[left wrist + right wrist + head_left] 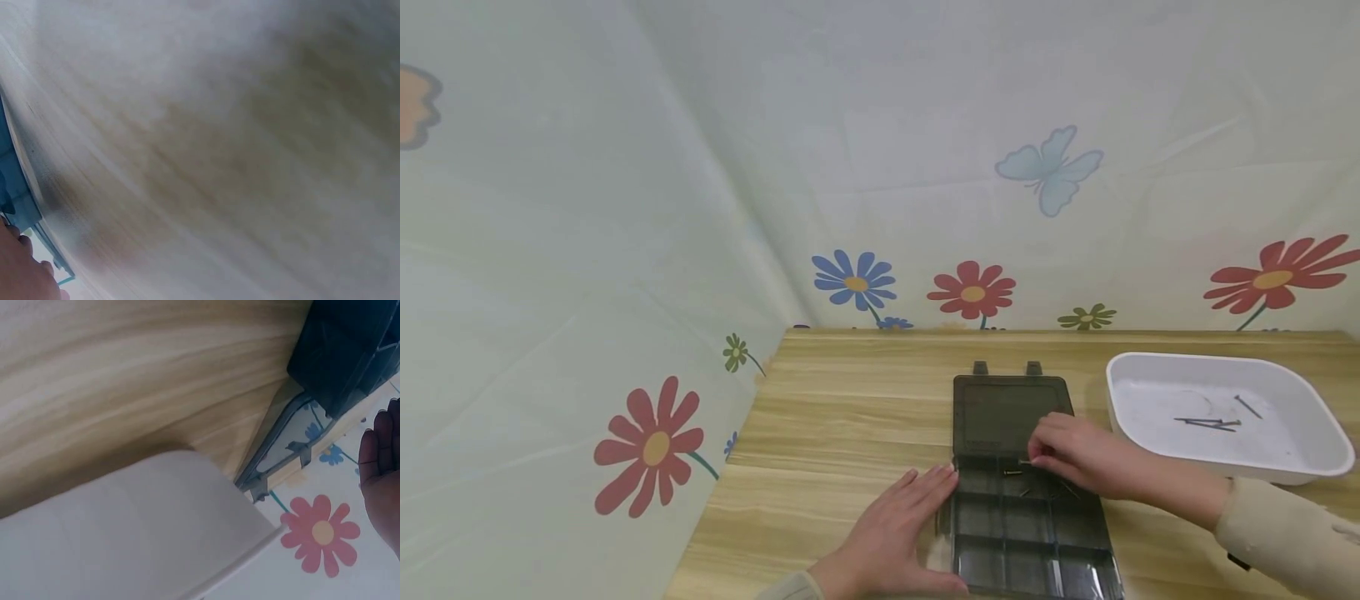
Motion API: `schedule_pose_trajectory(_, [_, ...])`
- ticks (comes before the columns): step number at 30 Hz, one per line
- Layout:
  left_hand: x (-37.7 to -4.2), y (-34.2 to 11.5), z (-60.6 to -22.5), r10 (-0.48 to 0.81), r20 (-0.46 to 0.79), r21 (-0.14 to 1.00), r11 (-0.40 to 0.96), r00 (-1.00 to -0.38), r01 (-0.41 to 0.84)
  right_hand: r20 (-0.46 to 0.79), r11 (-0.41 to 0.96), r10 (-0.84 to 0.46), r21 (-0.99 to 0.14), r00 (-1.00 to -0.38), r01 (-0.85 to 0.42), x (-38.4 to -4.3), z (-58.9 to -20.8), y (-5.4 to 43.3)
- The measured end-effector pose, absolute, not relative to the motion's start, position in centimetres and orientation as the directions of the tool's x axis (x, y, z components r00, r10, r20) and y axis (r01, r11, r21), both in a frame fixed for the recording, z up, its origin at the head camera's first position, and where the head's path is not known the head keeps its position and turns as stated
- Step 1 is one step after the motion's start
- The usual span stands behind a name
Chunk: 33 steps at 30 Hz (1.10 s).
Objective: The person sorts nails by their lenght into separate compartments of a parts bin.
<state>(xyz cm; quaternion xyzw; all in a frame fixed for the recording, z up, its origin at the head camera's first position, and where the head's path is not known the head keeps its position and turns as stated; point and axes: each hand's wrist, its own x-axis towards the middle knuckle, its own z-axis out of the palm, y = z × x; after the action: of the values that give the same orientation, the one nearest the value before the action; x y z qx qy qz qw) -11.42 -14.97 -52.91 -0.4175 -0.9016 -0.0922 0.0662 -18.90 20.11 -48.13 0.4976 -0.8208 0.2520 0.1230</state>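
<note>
A dark compartment box (1028, 518) lies on the wooden table with its lid folded back. My left hand (891, 533) rests along the box's left edge, fingers straight and thumb at its near side. Over the back row of compartments, my right hand (1082, 454) pinches a thin screw (1025, 462) whose end pokes out left of the fingertips. A brass-coloured screw (1012, 473) and several thin dark ones lie in that row, partly hidden by the hand. In the right wrist view, curled fingers (381, 447) show at the right edge, but the screw does not.
To the right stands a white tray (1150, 450) with several long screws (1210, 423) in it. The box's lid (1011, 412) lies flat toward the back, its two latches pointing at the flowered curtain (925, 167). A small black object (1238, 562) shows beneath the right sleeve.
</note>
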Motion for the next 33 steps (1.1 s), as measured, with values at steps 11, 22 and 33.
schedule_pose_trajectory(11, [-11.4, -15.1, -53.1, 0.739, 0.213, 0.111, 0.632, -0.639, 0.767, 0.411, 0.399, -0.767, -0.295, -0.492, -0.868, -19.0, -48.8, 19.6])
schedule_pose_trajectory(22, [-11.6, -15.1, -53.5, 0.746, 0.222, 0.108, 0.622, -0.628, 0.776, 0.446, 0.436, -0.729, -0.281, -0.519, -0.855, -18.9, -48.6, 20.5])
schedule_pose_trajectory(33, [-11.5, -15.1, -53.4, 0.748, 0.212, 0.109, 0.621, -0.629, 0.776, 0.468, 0.514, -0.666, -0.277, -0.581, -0.812, -18.3, -46.8, 23.3])
